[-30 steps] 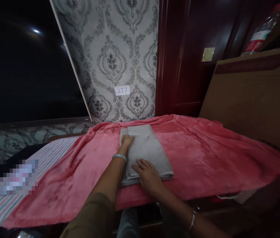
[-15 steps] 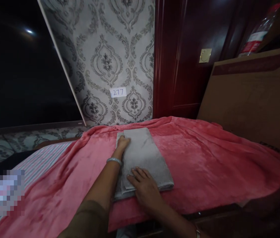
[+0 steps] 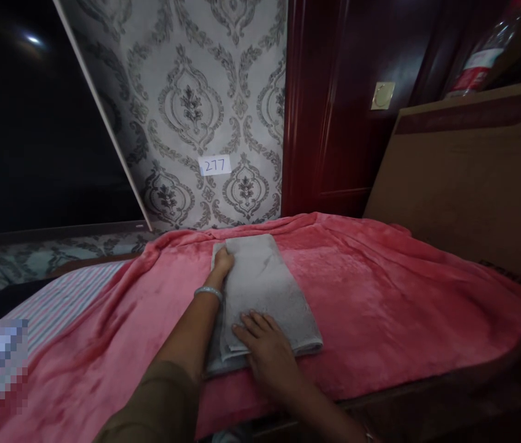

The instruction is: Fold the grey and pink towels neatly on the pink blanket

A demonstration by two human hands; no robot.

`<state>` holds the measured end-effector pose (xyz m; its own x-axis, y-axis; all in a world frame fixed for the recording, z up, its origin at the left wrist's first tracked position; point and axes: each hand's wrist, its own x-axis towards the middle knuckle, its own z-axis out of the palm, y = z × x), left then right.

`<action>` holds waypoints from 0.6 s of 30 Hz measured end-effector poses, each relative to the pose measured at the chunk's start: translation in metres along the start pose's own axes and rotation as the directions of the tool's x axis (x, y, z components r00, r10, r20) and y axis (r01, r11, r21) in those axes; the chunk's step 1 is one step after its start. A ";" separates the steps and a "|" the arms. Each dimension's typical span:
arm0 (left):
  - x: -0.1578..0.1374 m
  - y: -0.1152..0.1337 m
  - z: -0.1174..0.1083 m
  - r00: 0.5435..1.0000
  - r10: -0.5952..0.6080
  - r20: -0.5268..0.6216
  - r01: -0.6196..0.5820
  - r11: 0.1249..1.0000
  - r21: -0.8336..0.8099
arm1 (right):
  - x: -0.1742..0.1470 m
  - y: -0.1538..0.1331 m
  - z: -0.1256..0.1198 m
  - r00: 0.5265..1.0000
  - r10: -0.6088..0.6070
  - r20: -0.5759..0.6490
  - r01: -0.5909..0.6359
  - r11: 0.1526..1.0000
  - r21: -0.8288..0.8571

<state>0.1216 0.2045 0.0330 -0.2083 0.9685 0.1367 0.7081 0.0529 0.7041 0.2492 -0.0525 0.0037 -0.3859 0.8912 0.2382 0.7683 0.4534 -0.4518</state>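
Note:
A grey towel (image 3: 269,289), folded into a long strip, lies on a pink fleece blanket (image 3: 380,295) in the middle of the head view. My left hand (image 3: 222,263) rests on the towel's far left edge, fingers curled over the fold. My right hand (image 3: 267,344) lies flat on the near end of the towel, fingers spread and pressing down. A silver bangle sits on my left wrist.
A striped sheet (image 3: 61,301) shows at the left under the blanket. A patterned wall carries a white label (image 3: 214,165) reading 277. A dark red wooden door (image 3: 334,123) stands behind, a brown board (image 3: 467,178) leans at the right, and a plastic bottle (image 3: 479,58) sits above it.
Both hands stay on the towel. The left hand has slid slightly toward the towel's far left corner, and the view has shifted a little to the right.

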 end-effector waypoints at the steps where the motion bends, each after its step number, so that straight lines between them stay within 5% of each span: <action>1: 0.001 0.000 -0.001 1.000 -0.002 0.001 0.002 1.000 -0.008 | 0.000 0.000 0.000 1.000 -0.011 -0.016 0.011 1.000 0.005; 8: 0.001 0.002 0.002 0.998 0.016 -0.053 -0.018 0.999 -0.045 | 0.003 -0.004 -0.002 0.999 -0.034 -0.034 0.033 0.999 -0.027; 18: 0.001 0.006 -0.007 0.999 0.022 0.028 -0.022 1.000 -0.005 | 0.001 -0.005 0.005 1.000 -0.010 -0.001 0.010 0.999 -0.031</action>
<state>0.1212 0.2037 0.0417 -0.1736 0.9758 0.1328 0.7089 0.0302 0.7047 0.2426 -0.0543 0.0022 -0.3932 0.8865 0.2439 0.7800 0.4620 -0.4220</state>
